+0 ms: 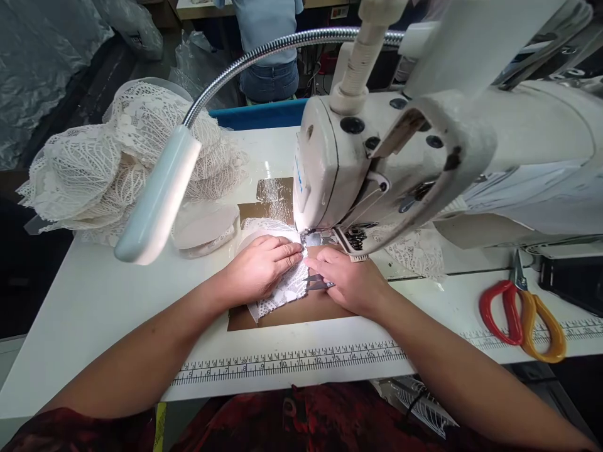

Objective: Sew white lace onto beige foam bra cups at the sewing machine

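My left hand (261, 267) lies flat, fingers together, on a white lace piece (282, 292) spread over the brown plate under the sewing machine head (330, 169). Its fingertips point at the needle area (313, 238). My right hand (351, 282) rests on the other side of the lace and grips small metal snips (316, 284), whose tips touch the lace edge. Both hands sit just in front of the presser foot.
A pile of lace cups (108, 169) lies at the far left, with a flat padded cup (207, 229) beside it. A gooseneck lamp (157, 194) hangs over the table. Red and yellow scissors (522, 311) lie at the right. A ruler strip (292, 361) runs along the front edge. A person stands beyond the table.
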`<state>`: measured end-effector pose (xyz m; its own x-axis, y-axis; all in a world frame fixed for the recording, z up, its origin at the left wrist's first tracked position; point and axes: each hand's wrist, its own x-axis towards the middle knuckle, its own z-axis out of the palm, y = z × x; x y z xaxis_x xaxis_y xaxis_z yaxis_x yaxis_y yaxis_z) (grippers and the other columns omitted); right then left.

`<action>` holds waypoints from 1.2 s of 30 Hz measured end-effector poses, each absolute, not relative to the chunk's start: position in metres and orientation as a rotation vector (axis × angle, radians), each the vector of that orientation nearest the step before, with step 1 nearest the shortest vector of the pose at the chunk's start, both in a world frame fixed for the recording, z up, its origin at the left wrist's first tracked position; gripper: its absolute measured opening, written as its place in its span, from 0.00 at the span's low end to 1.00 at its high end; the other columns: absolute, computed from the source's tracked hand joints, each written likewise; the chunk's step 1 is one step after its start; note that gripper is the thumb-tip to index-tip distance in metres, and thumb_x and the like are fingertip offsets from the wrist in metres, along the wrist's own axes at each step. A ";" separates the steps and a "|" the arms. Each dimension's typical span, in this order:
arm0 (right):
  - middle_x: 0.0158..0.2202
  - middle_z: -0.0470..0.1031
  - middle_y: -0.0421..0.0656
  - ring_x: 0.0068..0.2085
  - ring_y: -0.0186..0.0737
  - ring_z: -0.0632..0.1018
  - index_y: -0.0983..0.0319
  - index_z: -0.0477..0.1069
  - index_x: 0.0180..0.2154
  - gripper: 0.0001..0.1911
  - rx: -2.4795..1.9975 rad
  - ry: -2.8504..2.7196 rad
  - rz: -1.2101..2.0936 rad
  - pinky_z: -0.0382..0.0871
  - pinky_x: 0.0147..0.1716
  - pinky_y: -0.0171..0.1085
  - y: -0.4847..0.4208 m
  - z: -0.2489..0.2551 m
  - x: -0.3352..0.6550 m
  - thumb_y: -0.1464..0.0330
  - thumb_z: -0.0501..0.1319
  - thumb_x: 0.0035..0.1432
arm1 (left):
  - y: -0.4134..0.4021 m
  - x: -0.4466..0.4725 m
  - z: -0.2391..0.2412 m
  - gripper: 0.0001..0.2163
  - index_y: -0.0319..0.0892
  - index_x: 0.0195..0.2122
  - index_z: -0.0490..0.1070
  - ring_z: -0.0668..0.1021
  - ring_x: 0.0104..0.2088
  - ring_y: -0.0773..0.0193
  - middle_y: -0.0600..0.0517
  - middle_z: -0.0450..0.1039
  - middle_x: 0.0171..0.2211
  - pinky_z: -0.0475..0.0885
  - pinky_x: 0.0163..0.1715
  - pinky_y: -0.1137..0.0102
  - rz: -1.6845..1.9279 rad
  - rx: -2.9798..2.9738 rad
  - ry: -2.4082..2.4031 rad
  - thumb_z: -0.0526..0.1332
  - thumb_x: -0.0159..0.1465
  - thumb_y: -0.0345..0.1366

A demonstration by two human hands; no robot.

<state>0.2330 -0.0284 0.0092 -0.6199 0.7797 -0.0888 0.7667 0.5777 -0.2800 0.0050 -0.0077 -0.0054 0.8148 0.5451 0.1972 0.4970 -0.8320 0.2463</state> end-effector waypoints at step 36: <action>0.47 0.75 0.44 0.38 0.40 0.75 0.57 0.68 0.55 0.28 -1.466 -2.670 0.195 0.66 0.31 0.35 -0.031 -0.002 0.224 0.75 0.55 0.51 | 0.006 -0.001 -0.005 0.15 0.40 0.52 0.71 0.70 0.52 0.51 0.45 0.70 0.55 0.68 0.47 0.55 0.429 2.838 0.919 0.53 0.66 0.31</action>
<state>0.2242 -0.0307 -0.0019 -0.5353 0.8445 0.0170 0.8331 0.5311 -0.1547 -0.0012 0.0060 -0.0049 0.7745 0.5902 0.2277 0.5538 -0.8065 0.2068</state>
